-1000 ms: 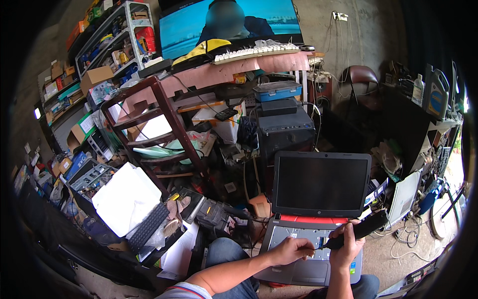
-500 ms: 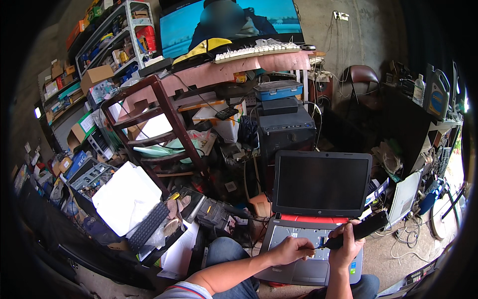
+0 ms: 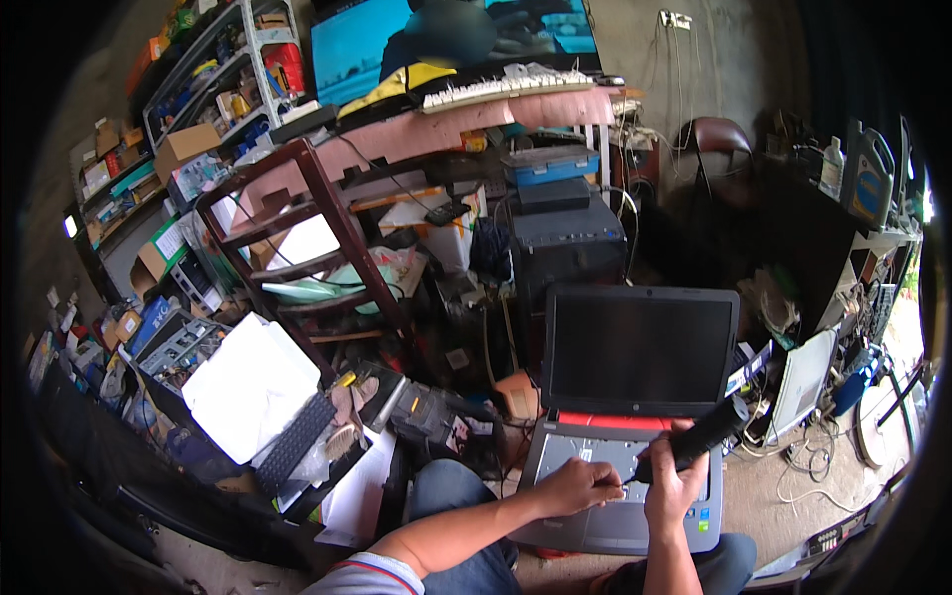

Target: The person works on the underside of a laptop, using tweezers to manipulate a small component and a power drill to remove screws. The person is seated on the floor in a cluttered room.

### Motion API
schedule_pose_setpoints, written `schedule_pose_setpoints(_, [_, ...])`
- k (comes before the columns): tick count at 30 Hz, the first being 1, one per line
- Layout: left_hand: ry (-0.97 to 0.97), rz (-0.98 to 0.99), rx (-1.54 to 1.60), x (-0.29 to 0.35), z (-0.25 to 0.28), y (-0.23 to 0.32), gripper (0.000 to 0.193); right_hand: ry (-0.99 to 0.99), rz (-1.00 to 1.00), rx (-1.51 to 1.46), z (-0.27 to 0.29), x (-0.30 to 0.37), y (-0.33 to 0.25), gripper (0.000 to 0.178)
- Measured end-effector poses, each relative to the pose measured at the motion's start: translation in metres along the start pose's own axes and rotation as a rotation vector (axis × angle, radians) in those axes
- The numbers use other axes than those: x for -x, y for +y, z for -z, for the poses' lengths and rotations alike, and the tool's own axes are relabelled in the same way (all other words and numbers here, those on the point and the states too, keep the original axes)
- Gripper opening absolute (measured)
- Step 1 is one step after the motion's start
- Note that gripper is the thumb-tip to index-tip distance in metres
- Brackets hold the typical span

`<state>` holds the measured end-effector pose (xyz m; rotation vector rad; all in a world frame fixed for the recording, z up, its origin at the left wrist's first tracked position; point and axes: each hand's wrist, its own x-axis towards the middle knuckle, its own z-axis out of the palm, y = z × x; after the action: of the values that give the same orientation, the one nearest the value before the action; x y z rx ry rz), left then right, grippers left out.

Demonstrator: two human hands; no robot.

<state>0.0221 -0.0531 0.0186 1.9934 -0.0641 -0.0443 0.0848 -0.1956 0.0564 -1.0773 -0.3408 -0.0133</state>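
Note:
A grey laptop lies open before me, its dark screen raised. Where its keyboard would sit, a bare metal plate shows, with a red strip below the hinge. My right hand is wrapped round a black electric screwdriver, held at a slant with its thin bit pointing down and left. Close by the bit's tip, my left hand has thumb and fingers pinched together over the plate. Whatever sits between those fingertips is too small to make out.
A dark wooden chair stands ahead on the left, near a white lid-like sheet and a loose black keyboard. Behind the laptop is a black computer tower. Cables trail over the floor at right.
The screwdriver is now tilted more steeply, its back end raised and shifted left. My left hand stays pinched beside the bit. The whole view has shifted slightly.

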Motion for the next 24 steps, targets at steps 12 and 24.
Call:
schedule_pose_setpoints(12, [0.12,-0.02,-0.119,0.014,0.02,0.005,0.015,-0.567,-0.124,0.112,-0.015,-0.016,-0.01,0.058])
schedule_pose_setpoints(24, [0.247,-0.312,-0.279,0.012,0.036,-0.018,0.034,-0.616,0.054,0.084,-0.033,-0.029,0.019,0.048])
